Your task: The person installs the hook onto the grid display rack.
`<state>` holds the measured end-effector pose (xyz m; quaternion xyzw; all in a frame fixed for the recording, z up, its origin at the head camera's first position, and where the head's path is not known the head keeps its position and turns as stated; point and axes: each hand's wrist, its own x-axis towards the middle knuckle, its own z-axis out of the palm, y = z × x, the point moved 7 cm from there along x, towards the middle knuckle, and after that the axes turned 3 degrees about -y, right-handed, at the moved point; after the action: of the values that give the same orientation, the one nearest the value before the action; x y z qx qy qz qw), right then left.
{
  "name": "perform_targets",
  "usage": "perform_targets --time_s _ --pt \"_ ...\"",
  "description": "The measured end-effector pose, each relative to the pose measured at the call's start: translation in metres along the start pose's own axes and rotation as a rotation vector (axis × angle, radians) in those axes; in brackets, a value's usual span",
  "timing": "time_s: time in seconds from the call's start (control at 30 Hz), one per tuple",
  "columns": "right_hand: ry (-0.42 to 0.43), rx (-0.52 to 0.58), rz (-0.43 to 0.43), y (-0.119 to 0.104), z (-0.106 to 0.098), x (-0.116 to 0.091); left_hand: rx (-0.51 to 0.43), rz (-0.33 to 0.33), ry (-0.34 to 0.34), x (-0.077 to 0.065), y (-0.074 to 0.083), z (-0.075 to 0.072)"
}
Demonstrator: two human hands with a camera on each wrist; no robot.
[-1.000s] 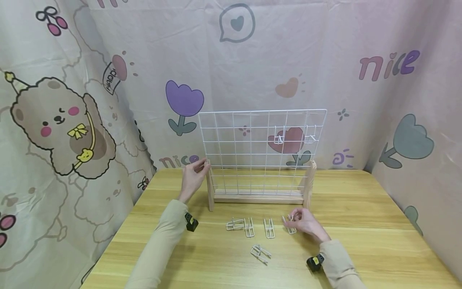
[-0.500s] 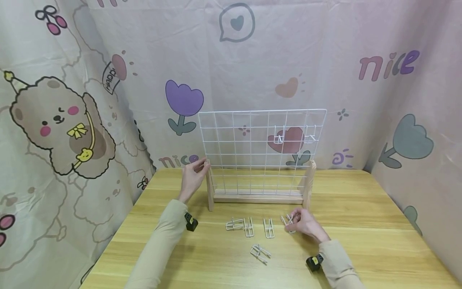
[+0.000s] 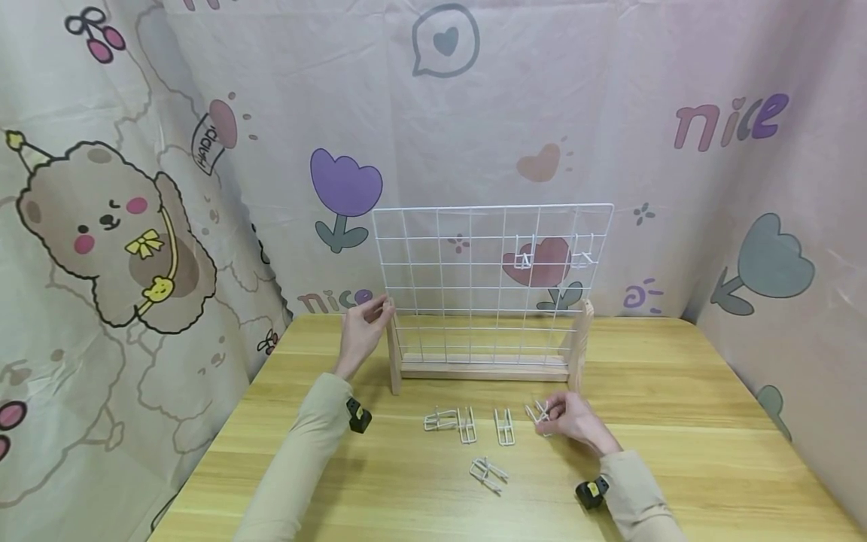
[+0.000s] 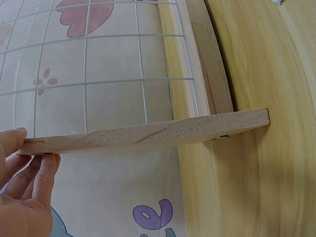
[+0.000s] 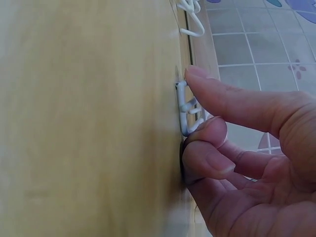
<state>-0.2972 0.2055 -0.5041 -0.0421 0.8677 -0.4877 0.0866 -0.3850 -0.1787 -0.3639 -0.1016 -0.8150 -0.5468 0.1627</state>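
A white wire grid panel stands upright in a wooden base. My left hand grips the top of the left wooden upright, thumb on one side and fingers on the other. At the right front of the stand, my right hand pinches a white wire hook between thumb and fingers, low over the table. The fingers hide part of that hook. Two more wire hooks hang on the grid's upper right, one left of the other.
Several loose wire hooks lie on the wooden table before the stand: one sideways, two lengthwise, and one nearer the front. A printed curtain hangs behind and at both sides.
The hook in my right hand has turned and shifted slightly left, while that hand has barely moved. My left hand stays on the upright.
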Motion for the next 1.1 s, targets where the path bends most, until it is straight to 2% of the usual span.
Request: perform_targets --time_s 0.27,0.73,1.1 --pt "-0.009 -0.009 -0.023 -0.0007 -0.0002 0.0003 0.006 0.000 -0.001 0.0000 0.0010 0.0001" --pt "0.000 -0.079 -0.007 0.0000 -0.0015 0.0001 0.006 -0.007 -0.001 0.0000 0.0006 0.0004" --pt "-0.063 -0.017 0.004 0.0040 0.0007 0.0020 0.010 -0.005 -0.003 -0.0003 0.0003 0.0010"
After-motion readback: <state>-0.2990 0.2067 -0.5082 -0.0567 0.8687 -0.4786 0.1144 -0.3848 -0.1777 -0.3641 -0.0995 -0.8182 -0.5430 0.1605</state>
